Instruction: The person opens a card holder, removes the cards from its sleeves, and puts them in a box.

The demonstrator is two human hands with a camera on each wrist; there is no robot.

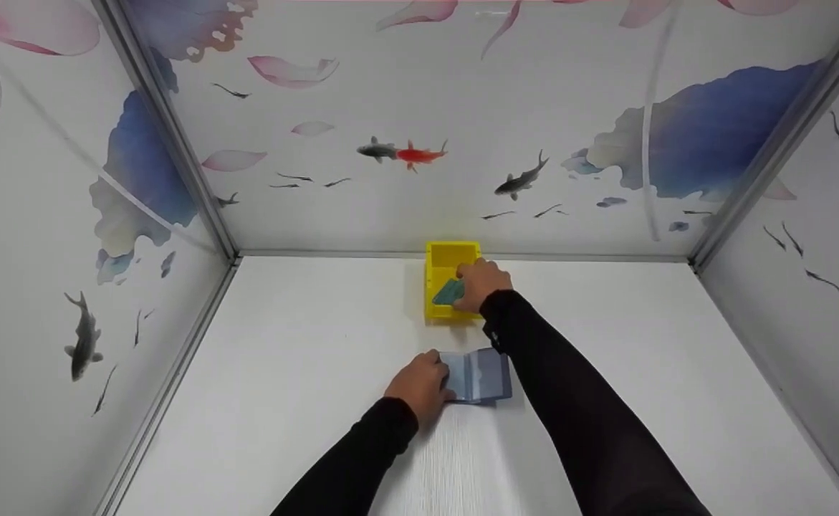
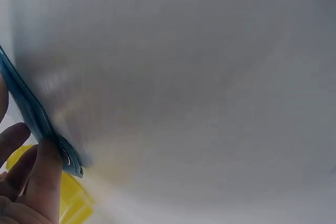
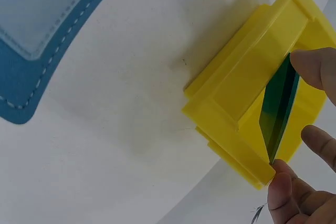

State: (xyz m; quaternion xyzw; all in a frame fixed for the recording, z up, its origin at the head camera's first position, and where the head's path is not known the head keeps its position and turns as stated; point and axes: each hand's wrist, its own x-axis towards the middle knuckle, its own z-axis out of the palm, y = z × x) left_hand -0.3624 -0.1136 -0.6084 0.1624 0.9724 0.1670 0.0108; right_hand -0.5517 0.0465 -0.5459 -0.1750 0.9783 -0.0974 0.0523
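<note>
A blue card holder (image 1: 489, 374) with pale clear pockets and stitched edges lies unfolded on the white table. My left hand (image 1: 419, 387) holds it by its left side, thumb along the near edge. In the left wrist view, fingers (image 2: 46, 182) grip the blue cover (image 2: 32, 111) seen edge-on. Farther off, my right hand (image 1: 483, 285) reaches over a small yellow bin (image 1: 455, 254). It pinches a thin green card (image 3: 278, 108) between thumb and fingers, and the card stands tilted within the bin's opening. Part of the card is hidden behind the fingers in the head view.
The yellow bin stands near the back panel (image 1: 319, 215), which is printed with fish and petals. Side panels rise at left (image 1: 25, 287) and right (image 1: 820, 236), with metal strips along their corners. White tabletop (image 1: 304, 344) extends around the card holder.
</note>
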